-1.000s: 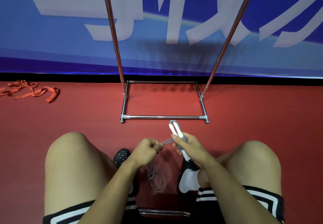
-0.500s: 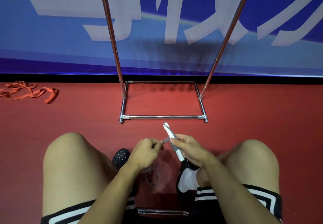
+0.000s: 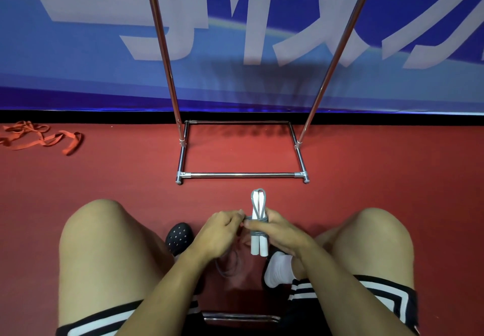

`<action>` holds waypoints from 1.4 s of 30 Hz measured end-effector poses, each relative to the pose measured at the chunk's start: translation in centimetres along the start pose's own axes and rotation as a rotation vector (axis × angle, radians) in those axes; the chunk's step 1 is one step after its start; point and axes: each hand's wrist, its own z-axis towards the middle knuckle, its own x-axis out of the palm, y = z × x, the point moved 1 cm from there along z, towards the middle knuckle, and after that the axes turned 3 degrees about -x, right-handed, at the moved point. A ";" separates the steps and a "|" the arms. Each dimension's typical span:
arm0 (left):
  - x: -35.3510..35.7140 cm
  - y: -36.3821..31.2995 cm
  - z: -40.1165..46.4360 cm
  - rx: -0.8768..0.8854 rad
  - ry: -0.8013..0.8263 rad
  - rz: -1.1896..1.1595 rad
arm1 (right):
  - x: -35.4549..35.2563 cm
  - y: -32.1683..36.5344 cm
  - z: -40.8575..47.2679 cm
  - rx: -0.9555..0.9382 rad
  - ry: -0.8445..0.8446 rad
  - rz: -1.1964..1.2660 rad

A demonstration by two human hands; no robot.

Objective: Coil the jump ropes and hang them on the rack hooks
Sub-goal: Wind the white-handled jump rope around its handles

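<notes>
Gripping the two white handles (image 3: 258,233) side by side at lower centre, the right hand (image 3: 279,231) makes a steady core while the left hand (image 3: 222,231) pinches the grey rope (image 3: 258,220) taut, likely for tight wraps; slack (image 3: 227,267) dangles below, rack (image 3: 242,175) waiting just above

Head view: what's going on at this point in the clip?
A seated person is coiling a grey jump rope. The right hand grips its two white handles side by side, with cord already wound around them. The left hand pinches the cord next to the handles; the loose remainder hangs below, between the feet. The metal rack stands ahead on the red floor, with other handles hanging at its top. This rope is not yet hung.
</notes>
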 end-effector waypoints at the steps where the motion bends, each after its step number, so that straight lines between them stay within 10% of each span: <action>1: 0.0 0.0 0.0 -0.005 0.004 0.003 | 0.1 0.1 0.0 0.000 -0.001 -0.008; 21: 0.3 1.2 1.1 -0.143 0.138 -0.131 | 0.2 -0.1 0.2 0.074 -0.033 -0.048; 32: 0.5 0.9 0.1 -0.471 0.561 -0.311 | -1.6 0.8 -0.6 0.012 -0.160 -0.084; 42: 0.8 2.3 1.4 -0.239 0.244 -0.349 | -1.9 1.0 -0.5 -0.050 -0.215 0.069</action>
